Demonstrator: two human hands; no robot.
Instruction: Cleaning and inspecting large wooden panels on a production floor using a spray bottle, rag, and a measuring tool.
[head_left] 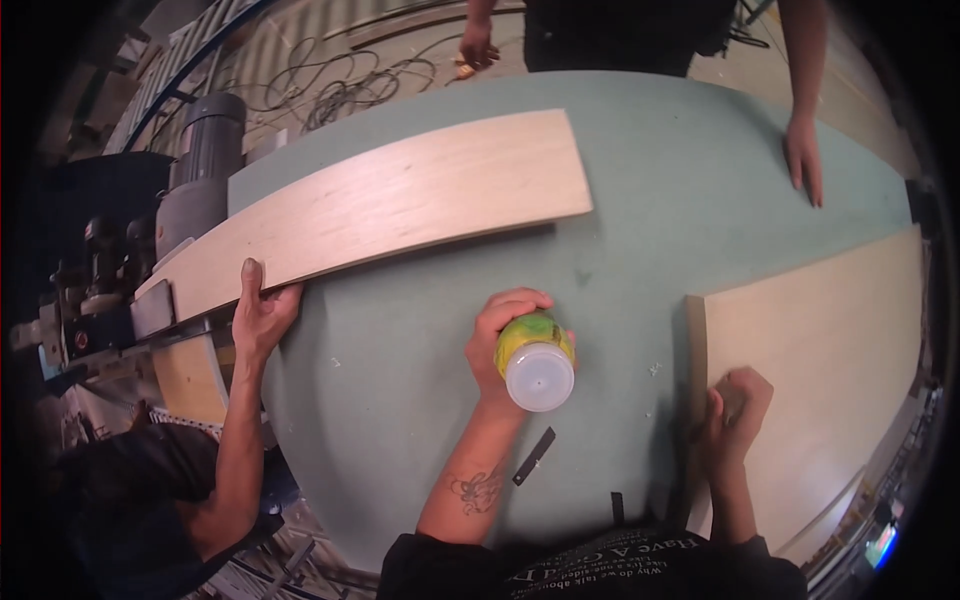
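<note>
My left hand (488, 340) is wrapped round a yellow and green container (530, 333) with a pale, translucent round end facing me, held over the green table (620, 250). Below that hand, a dark flat strip (534, 456) with a small hole at one end lies on the tabletop. My right hand (740, 400) is curled at the left edge of a thick pale wooden panel (830, 340) on the right. Its fingers are closed, and I cannot make out what, if anything, is inside them.
A co-worker's hand (265, 305) at the left supports a long pale board (400, 200) running into a machine with a grey motor (212, 135). Across the table another person rests a hand (802, 160) on the surface. Cables (350, 95) lie on the floor beyond.
</note>
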